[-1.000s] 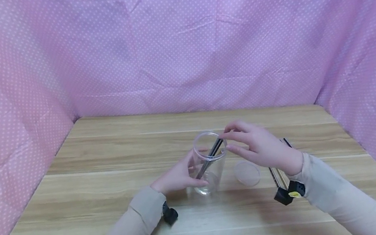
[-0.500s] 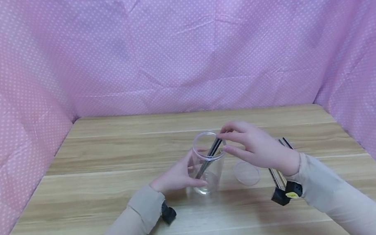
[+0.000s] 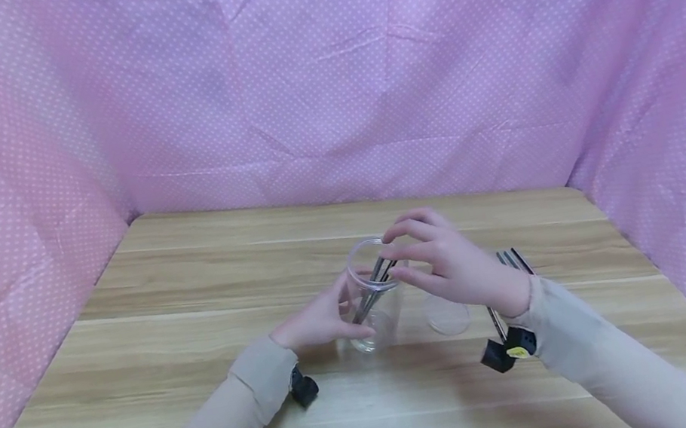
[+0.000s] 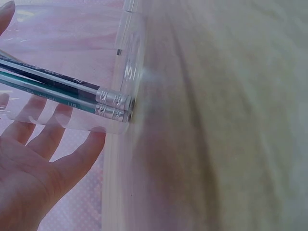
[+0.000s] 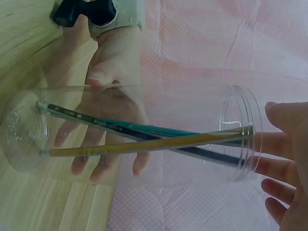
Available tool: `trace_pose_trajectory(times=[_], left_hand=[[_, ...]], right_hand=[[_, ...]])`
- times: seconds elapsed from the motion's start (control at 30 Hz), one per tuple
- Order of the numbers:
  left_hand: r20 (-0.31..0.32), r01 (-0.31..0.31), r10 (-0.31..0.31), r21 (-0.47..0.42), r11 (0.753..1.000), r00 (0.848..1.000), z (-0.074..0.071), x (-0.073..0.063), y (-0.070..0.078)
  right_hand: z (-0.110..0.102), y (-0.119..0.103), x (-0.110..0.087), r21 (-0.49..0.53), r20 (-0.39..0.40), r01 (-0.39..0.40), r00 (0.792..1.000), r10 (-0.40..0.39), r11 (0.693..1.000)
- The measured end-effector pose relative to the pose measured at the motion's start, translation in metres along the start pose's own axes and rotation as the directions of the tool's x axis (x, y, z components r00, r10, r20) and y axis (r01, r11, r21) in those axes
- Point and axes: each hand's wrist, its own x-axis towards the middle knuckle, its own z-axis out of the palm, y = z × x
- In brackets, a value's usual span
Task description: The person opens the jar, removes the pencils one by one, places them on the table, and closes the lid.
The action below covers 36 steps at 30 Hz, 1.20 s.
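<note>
A tall clear plastic jar [image 3: 390, 307] stands on the table, held round its side by my left hand [image 3: 319, 321]. In the right wrist view, that hand's fingers show through the jar's wall [image 5: 183, 96]. Three pencils lean inside: a yellow pencil [image 5: 120, 147], a black pencil [image 5: 137, 133] and a green pencil [image 5: 163, 130]. Their metal-banded ends are at the bottom of the jar. The left wrist view shows a dark pencil [image 4: 53, 77] beside a green one. My right hand [image 3: 451, 260] is at the rim, fingertips near the pencils' upper ends, thumb and fingers apart.
A round clear lid [image 3: 447, 316] lies flat on the wooden table [image 3: 190, 287], right of the jar. Several more pencils [image 3: 513, 260] lie partly hidden under my right wrist. Pink dotted cloth [image 3: 322, 95] hangs around the table's back and sides.
My right hand has shifted slightly left over the rim. The pencils in the jar, close together before, now lean apart. My left hand has kept its hold on the jar.
</note>
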Motion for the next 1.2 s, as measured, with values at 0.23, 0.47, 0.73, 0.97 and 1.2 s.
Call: trace_pose_trajectory(times=[0.23, 0.47, 0.73, 0.97, 1.2], left_hand=[[-0.002, 0.013, -0.013, 0.000, 1.000, 1.000, 0.001, -0.001, -0.001], [-0.022, 0.020, -0.019, 0.040, 0.999, 1.000, 0.002, -0.002, -0.002], [-0.015, 0.028, -0.027, 0.044, 0.999, 1.000, 0.004, -0.002, -0.002], [-0.004, 0.033, -0.033, 0.017, 0.999, 0.999, 0.004, -0.004, -0.002], [-0.004, 0.043, -0.043, 0.019, 0.999, 0.999, 0.004, -0.005, -0.001]], right_hand=[[0.005, 0.004, 0.009, 0.032, 0.020, -0.007, 1.000, 0.006, 0.999], [0.007, 0.007, 0.016, 0.050, 0.029, 0.001, 1.000, -0.003, 0.999], [0.008, 0.005, 0.023, 0.142, 0.098, -0.109, 0.991, 0.096, 0.984], [0.012, 0.003, 0.027, 0.180, 0.091, -0.117, 0.991, 0.102, 0.977], [0.017, 0.005, 0.027, 0.232, 0.065, -0.134, 0.990, 0.122, 0.963]])
